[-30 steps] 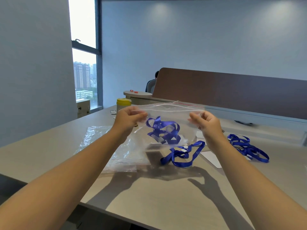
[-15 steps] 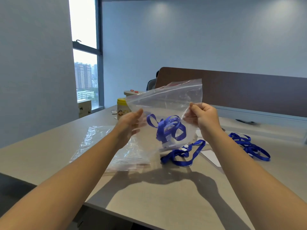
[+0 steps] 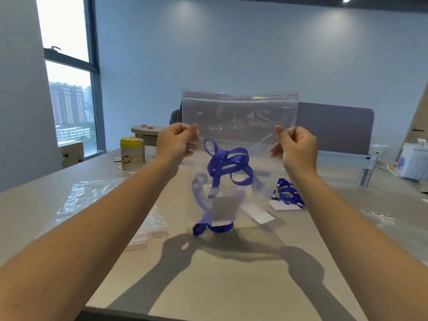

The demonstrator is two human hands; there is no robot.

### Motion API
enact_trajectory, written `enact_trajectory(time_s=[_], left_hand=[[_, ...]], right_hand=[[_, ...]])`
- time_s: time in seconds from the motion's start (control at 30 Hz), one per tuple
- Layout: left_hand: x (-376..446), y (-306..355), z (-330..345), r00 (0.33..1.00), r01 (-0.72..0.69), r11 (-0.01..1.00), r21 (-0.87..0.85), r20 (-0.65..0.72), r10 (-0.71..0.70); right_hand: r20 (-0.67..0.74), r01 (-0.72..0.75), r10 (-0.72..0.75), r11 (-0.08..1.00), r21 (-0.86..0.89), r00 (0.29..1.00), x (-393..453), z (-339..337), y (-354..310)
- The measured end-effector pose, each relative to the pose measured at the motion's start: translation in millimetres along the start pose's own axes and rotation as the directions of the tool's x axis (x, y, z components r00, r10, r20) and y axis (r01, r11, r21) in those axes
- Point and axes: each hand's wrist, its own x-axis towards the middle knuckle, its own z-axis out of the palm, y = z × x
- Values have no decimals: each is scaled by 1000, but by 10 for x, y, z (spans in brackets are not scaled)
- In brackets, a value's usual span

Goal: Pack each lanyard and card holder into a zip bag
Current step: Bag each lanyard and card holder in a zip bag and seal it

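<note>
I hold a clear zip bag (image 3: 238, 117) upright above the table, its red-edged zip strip on top. My left hand (image 3: 177, 141) pinches its left side and my right hand (image 3: 294, 147) pinches its right side. Inside the bag hangs a bundled blue lanyard (image 3: 228, 165) with a clear card holder (image 3: 223, 206) below it. Seen behind the bag, another blue lanyard (image 3: 203, 225) lies on the table. A further blue lanyard (image 3: 288, 192) with a white card rests on the table to the right.
A pile of clear zip bags (image 3: 92, 205) lies on the grey table (image 3: 231, 274) at the left. A yellow-lidded jar (image 3: 132, 154) stands behind it. A white card (image 3: 259, 215) lies mid-table. A tissue box (image 3: 414, 161) sits far right.
Both hands lifted the bag higher and turned it upright with the zip strip on top. The lanyard and card holder slid down inside it. The camera view shifted right.
</note>
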Motion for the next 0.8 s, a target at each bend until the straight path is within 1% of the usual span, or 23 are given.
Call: enact_trajectory(time_s=[0.07,0.13,0.23,0.37,0.43,0.5,0.6,0.7,0.73,0.8], left_hand=[[-9,35,211,1000,-20,1000,12,20,20],[-33,65,410,998,-18,1000,-6,67,18],[-75,92,664,983,56,995,-86,181,-40],[-140,-46,942,947,161,979,-126,299,-117],[-192,-158,1065,932,208,971,-120,324,-160],[-233,-235,1157,924,245,960,-134,332,-190],[-273,-291,1168,895,283,943,-178,401,-193],[-335,-364,1120,834,268,961,-72,516,-194],[-353,-387,1117,824,254,967,-31,530,-199],[-376,-391,1140,831,228,973,-25,527,-181]], right_hand=[[-54,-3,1,999,-32,999,62,-182,9],[-83,-37,36,999,-11,996,120,-389,8],[-83,-148,152,988,48,985,178,-702,9],[1,-342,347,925,165,938,121,-1020,111],[61,-423,418,895,139,906,22,-1133,238],[102,-464,455,881,96,885,-107,-1211,385],[58,-442,438,892,91,897,-240,-1246,536],[-6,-394,395,917,67,919,-253,-1253,585],[-18,-373,375,926,56,927,-243,-1260,589],[-29,-322,323,946,27,946,-230,-1298,570]])
